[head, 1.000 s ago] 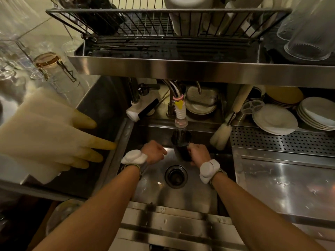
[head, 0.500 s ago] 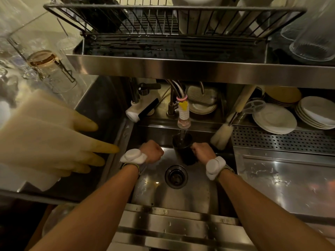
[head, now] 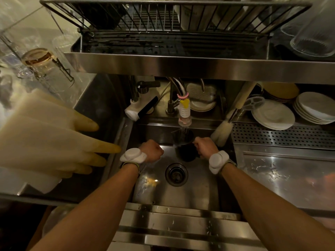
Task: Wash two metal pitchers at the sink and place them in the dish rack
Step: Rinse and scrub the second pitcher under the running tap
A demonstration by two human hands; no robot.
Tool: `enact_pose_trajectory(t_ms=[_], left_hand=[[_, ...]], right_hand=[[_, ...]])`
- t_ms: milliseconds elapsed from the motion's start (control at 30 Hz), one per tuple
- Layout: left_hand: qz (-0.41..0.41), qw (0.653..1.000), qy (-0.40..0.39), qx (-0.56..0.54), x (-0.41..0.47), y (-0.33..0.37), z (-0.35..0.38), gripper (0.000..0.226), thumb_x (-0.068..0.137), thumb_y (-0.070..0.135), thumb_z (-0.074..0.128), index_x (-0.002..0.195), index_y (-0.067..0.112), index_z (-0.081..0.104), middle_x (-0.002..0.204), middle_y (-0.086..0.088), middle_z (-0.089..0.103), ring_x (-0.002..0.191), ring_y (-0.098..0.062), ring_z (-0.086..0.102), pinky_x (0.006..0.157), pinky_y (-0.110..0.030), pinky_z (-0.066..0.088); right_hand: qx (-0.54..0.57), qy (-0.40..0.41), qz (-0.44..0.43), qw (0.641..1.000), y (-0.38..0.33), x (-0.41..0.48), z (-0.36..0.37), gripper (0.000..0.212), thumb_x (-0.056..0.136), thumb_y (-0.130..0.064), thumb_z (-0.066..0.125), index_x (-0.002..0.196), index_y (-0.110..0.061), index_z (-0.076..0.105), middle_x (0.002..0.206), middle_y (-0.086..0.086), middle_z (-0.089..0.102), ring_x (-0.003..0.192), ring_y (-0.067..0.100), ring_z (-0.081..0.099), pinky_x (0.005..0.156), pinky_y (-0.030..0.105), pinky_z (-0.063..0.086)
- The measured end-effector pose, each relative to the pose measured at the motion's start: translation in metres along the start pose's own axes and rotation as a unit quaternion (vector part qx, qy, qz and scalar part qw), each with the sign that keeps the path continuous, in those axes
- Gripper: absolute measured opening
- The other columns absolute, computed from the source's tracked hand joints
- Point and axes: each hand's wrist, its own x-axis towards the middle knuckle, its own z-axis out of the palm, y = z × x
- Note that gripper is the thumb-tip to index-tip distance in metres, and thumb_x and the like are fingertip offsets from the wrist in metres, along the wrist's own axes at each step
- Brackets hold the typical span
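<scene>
Water falls from the tap nozzle [head: 184, 113] straight into the mouth of the metal pitcher [head: 183, 145], which hangs over the back of the sink [head: 197, 192], just above and behind the drain [head: 176, 174]. On my feed the pitcher reads dark, tipped a little with its open top toward the tap. The right hand [head: 205, 146] has it by the handle – fingers curled tight around it, knuckles up. The left hand [head: 152, 150] sits apart from the pitcher on the other side, closed into a fist over the basin; I can make out nothing held in it. Both wrists carry white padded bands.

Above, the wire dish rack [head: 159, 19] stands on a steel shelf, with pale containers in its right part and clear glassware just beside it – too blurred for me to name further. A pair of pale rubber gloves [head: 54, 142] lies on the counter to the left, fingertips pointing toward the sink. A bottle brush [head: 222, 131] leans at the right back corner of the basin, near the right hand, and stacked white plates [head: 272, 115] rest under the shelf beyond it.
</scene>
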Motion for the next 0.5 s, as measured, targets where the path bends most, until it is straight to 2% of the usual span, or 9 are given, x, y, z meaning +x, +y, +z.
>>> enact_pose_trajectory(t_ms=[100, 200, 267, 300, 333, 367, 400, 433, 500], left_hand=[[0.003, 1.0, 0.002, -0.001, 0.001, 0.002, 0.002, 0.025, 0.086, 0.025, 0.057, 0.096, 0.011, 0.076, 0.101, -0.011, 0.074, 0.101, -0.025, 0.067, 0.091, -0.034, 0.053], [0.003, 1.0, 0.003, 0.004, 0.001, 0.004, 0.002, 0.026, 0.087, 0.027, 0.057, 0.096, 0.011, 0.076, 0.102, -0.011, 0.074, 0.1, -0.026, 0.066, 0.09, -0.034, 0.053], [0.0, 1.0, 0.005, 0.002, 0.001, 0.004, 0.003, 0.026, 0.086, 0.028, 0.058, 0.095, 0.012, 0.075, 0.1, -0.011, 0.074, 0.099, -0.026, 0.067, 0.089, -0.034, 0.054], [-0.002, 1.0, 0.005, -0.002, 0.0, 0.002, 0.004, 0.026, 0.085, 0.028, 0.058, 0.094, 0.011, 0.076, 0.099, -0.011, 0.074, 0.098, -0.026, 0.067, 0.089, -0.035, 0.054], [-0.004, 1.0, 0.006, -0.005, 0.0, 0.002, 0.005, 0.025, 0.084, 0.027, 0.058, 0.093, 0.011, 0.076, 0.098, -0.011, 0.074, 0.097, -0.026, 0.067, 0.089, -0.035, 0.054], [-0.004, 1.0, 0.006, -0.005, -0.001, 0.002, 0.006, 0.025, 0.084, 0.027, 0.058, 0.093, 0.011, 0.076, 0.097, -0.011, 0.074, 0.097, -0.025, 0.067, 0.089, -0.036, 0.054], [-0.005, 1.0, 0.005, -0.006, -0.002, 0.001, 0.006, 0.025, 0.084, 0.027, 0.058, 0.093, 0.011, 0.075, 0.097, -0.011, 0.074, 0.096, -0.025, 0.068, 0.089, -0.036, 0.054], [-0.004, 1.0, 0.006, -0.005, -0.003, 0.001, 0.005, 0.025, 0.084, 0.027, 0.058, 0.093, 0.011, 0.075, 0.096, -0.011, 0.074, 0.096, -0.025, 0.068, 0.089, -0.036, 0.054], [-0.007, 1.0, 0.009, -0.006, -0.006, 0.001, 0.004, 0.026, 0.084, 0.027, 0.058, 0.093, 0.01, 0.076, 0.095, -0.011, 0.075, 0.096, -0.024, 0.068, 0.089, -0.036, 0.054]], right_hand=[[-0.002, 0.027, -0.009, 1.0, 0.0, 0.004, 0.005, 0.036, 0.096, -0.023, 0.041, 0.06, -0.025, 0.044, 0.063, -0.005, 0.043, 0.057, 0.006, 0.036, 0.066, 0.028, 0.035], [-0.029, 0.008, -0.027, 0.999, -0.002, 0.0, 0.008, 0.036, 0.097, -0.022, 0.04, 0.062, -0.03, 0.041, 0.064, -0.009, 0.04, 0.057, 0.003, 0.035, 0.059, 0.014, 0.032], [-0.033, -0.004, -0.033, 0.999, 0.001, -0.002, 0.003, 0.034, 0.095, -0.021, 0.042, 0.061, -0.026, 0.044, 0.066, 0.001, 0.048, 0.063, 0.02, 0.046, 0.067, 0.024, 0.037], [-0.034, 0.003, -0.032, 0.999, 0.002, -0.003, 0.001, 0.034, 0.094, -0.021, 0.042, 0.061, -0.024, 0.047, 0.073, 0.011, 0.057, 0.073, 0.034, 0.051, 0.072, 0.03, 0.036], [-0.047, 0.005, -0.025, 0.999, 0.001, -0.002, 0.0, 0.032, 0.095, -0.021, 0.041, 0.064, -0.021, 0.049, 0.088, 0.021, 0.063, 0.087, 0.041, 0.054, 0.074, 0.031, 0.034], [-0.051, -0.001, -0.017, 0.999, 0.001, -0.002, 0.002, 0.031, 0.096, -0.02, 0.04, 0.068, -0.018, 0.052, 0.101, 0.024, 0.063, 0.098, 0.04, 0.056, 0.074, 0.03, 0.033], [-0.068, -0.009, -0.019, 0.997, 0.0, -0.002, 0.004, 0.031, 0.098, -0.02, 0.038, 0.072, -0.016, 0.054, 0.105, 0.022, 0.062, 0.1, 0.037, 0.057, 0.073, 0.03, 0.032], [-0.079, -0.009, -0.035, 0.996, -0.002, -0.003, 0.005, 0.031, 0.098, -0.019, 0.037, 0.071, -0.016, 0.052, 0.1, 0.017, 0.061, 0.095, 0.032, 0.058, 0.07, 0.03, 0.032], [-0.093, -0.014, -0.062, 0.994, -0.007, -0.009, 0.001, 0.034, 0.096, -0.019, 0.042, 0.063, -0.014, 0.049, 0.081, 0.009, 0.056, 0.072, 0.02, 0.055, 0.06, 0.029, 0.033]])
